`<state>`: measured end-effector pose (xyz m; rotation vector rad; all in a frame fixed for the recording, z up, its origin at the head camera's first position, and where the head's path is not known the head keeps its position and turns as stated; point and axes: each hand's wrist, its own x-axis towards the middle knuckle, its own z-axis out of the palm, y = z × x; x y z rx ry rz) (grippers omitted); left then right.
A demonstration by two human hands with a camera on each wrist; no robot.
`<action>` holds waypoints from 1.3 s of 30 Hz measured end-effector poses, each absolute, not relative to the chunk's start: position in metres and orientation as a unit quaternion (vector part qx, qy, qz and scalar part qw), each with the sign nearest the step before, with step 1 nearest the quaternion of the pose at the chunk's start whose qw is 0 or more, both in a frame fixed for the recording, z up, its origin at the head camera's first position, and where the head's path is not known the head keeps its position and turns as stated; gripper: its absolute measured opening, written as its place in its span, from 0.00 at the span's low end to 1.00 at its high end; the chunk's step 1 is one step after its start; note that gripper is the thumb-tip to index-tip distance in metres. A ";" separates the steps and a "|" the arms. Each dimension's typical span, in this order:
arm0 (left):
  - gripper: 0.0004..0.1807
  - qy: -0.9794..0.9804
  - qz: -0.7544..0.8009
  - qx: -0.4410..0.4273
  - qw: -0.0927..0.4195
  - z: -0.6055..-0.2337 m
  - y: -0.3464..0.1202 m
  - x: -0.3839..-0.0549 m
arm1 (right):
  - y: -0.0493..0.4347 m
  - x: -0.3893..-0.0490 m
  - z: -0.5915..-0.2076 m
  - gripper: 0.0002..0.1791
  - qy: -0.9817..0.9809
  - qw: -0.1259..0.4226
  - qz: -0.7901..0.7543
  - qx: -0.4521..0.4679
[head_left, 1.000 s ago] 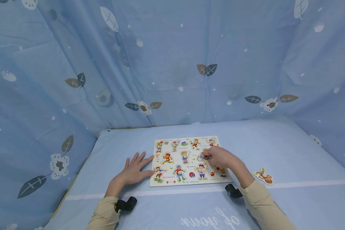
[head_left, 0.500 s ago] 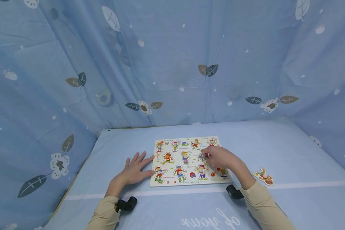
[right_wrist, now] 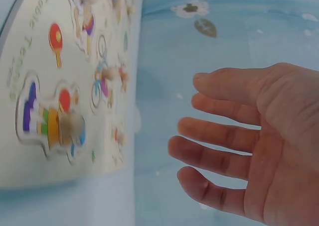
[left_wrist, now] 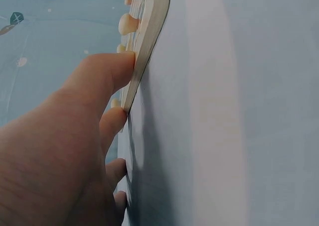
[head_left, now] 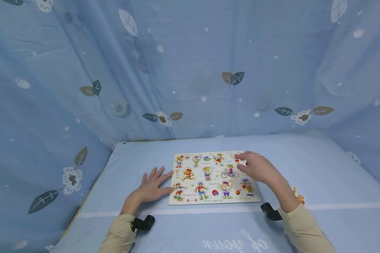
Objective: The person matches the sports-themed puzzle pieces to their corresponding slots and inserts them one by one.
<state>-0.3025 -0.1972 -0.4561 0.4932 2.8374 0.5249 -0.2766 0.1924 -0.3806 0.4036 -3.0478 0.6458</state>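
Observation:
A wooden peg puzzle board [head_left: 190, 164] with several sports figures, each with a round knob, lies flat on the table. My left hand [head_left: 150, 186] is spread at its left edge; in the left wrist view the thumb and a fingertip touch the board's side [left_wrist: 149, 39]. Over the upper right corner is my right hand [head_left: 259, 168], fingers apart, holding nothing, near the tennis piece it partly covers. The cyclist piece [head_left: 229, 171] shows in full just left of that hand. Below sits the table tennis piece [head_left: 247, 188], also seen in the right wrist view.
A loose figure piece [head_left: 299, 196] lies on the table right of the board, partly behind the right forearm. Pale blue cloth [head_left: 209, 225] covers the table. Blue patterned curtains [head_left: 183, 70] hang behind and at both sides. Black wrist mounts [head_left: 271, 212] jut from both sleeves.
My right hand has come off the cyclist piece and moved up and right, fingers opening; the cyclist is now uncovered. The left hand stays at the board's edge. The head view shifts slightly.

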 end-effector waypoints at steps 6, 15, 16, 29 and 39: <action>0.40 0.962 0.181 0.170 0.110 -0.455 -0.195 -0.303 | 0.208 -0.270 -0.378 0.20 -0.973 0.001 0.206 0.106; 0.41 0.964 0.175 0.165 0.112 -0.455 -0.196 -0.303 | 0.235 -0.260 -0.383 0.19 -0.978 0.004 0.188 0.093; 0.41 0.964 0.176 0.164 0.112 -0.455 -0.196 -0.303 | 0.239 -0.259 -0.383 0.19 -0.978 0.005 0.185 0.093; 0.40 0.965 0.174 0.163 0.108 -0.453 -0.196 -0.304 | 0.280 -0.240 -0.391 0.19 -0.987 0.006 0.152 0.062; 0.40 0.964 0.181 0.161 0.106 -0.456 -0.196 -0.301 | 0.308 -0.231 -0.401 0.15 -0.988 -0.033 0.146 0.046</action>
